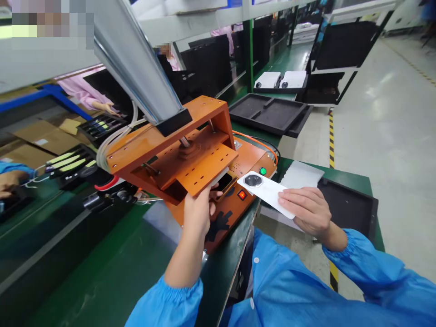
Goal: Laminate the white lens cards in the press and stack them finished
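Note:
A white smartphone (267,190) with a large round black camera module is gripped by its lower end in my right hand (308,211), back side up. My left hand (199,209) reaches under the raised plate (207,170) of an orange press (166,150), fingers curled and partly hidden. A thin white edge (223,172) shows at its fingertips; what piece it belongs to I cannot make out. Beside these fingers, a dark rectangle (225,181) lies in the press's bed.
The press carries a green button (262,171) and a lit red switch (241,195). Black trays (269,113) stand behind it, and another tray (350,204) lies at right. White phones (294,79) sit farther back. Co-workers' hands (105,107) show at left.

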Demonstrator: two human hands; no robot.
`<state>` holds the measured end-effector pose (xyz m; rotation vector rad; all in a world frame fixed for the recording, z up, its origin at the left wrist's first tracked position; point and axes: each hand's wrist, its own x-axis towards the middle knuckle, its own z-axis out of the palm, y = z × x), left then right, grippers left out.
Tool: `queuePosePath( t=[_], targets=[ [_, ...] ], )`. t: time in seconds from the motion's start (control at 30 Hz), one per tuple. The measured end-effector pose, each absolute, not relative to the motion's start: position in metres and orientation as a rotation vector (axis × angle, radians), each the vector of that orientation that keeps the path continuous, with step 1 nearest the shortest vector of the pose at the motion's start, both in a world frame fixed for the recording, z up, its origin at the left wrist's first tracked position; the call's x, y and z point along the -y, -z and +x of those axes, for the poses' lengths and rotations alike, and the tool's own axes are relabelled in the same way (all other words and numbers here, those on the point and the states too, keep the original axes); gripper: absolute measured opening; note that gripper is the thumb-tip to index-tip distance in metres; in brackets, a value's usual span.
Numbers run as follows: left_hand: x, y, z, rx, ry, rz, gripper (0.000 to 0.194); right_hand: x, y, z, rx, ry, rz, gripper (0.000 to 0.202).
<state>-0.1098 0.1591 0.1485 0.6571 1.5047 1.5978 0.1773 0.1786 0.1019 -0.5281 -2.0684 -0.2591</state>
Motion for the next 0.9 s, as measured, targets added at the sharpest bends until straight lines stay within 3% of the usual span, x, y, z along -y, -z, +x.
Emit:
queuePosePath(
  t=[0.13,0.3,0.37,0.47,0.5,0.67,0.9],
  targets=[
    [-0.189,-0.149,-0.104,-1.522,-1.796,0.58,0.038,-0.199,-0.098,0.158,2.057,0.262,-0.481,0.035],
    [-0.175,-0.153,-0.094,-1.508,-1.831,0.561,0.035,-0.237,-0.094,0.12,2.024,0.24,-0.46,0.033],
    [-0.142,-0.152,-0.082,-1.476,-1.722,0.6,0.046,-0.251,-0.094,0.102,2.039,0.231,-0.439,0.031],
    [-0.069,-0.138,-0.064,-1.549,-1.574,0.592,0.085,-0.267,-0.097,0.072,2.145,0.194,-0.353,0.029],
    [-0.042,-0.131,-0.062,-1.646,-1.589,0.563,0.087,-0.271,-0.099,0.061,2.198,0.182,-0.313,0.029],
    [0.057,-0.086,-0.09,-2.227,-1.535,0.721,0.048,-0.28,-0.122,0.021,2.5,0.209,-0.223,0.031],
    [0.047,-0.069,-0.131,-2.867,-1.409,1.111,0.048,-0.274,-0.143,0.016,2.729,0.043,-0.331,0.027]
  ],
)
